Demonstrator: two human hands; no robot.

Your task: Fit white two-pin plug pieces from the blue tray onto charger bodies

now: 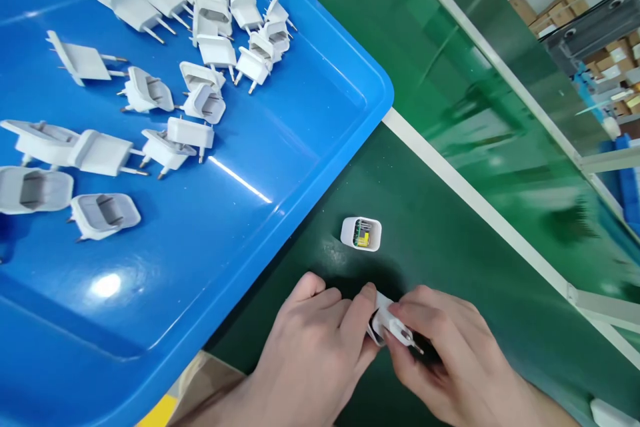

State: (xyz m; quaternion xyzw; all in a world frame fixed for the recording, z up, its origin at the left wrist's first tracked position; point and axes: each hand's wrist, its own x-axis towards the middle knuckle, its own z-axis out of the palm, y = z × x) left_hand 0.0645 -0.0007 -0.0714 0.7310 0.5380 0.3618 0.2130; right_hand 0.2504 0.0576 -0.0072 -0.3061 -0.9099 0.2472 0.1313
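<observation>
White plug piece (396,327) (pins (418,347) exposed), tilted against casing (383,301).

Bare left hand (320,340): back up, fingers curled, thumb and index pinching. Bare right hand (460,347): thumb and index pinched too, tips just beside the left's. Bare left forearm (220,408) and right forearm (543,408) angle in from bottom edge.

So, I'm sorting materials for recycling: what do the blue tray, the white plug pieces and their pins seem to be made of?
Blue tray: probably moulded plastic, glossy, with sharp reflections.
White plug pieces: likely hard plastic, smooth, thin moulded walls.
Pins: apparently metal, slightly shiny, with brownish tips; paler shafts leave it open.
</observation>
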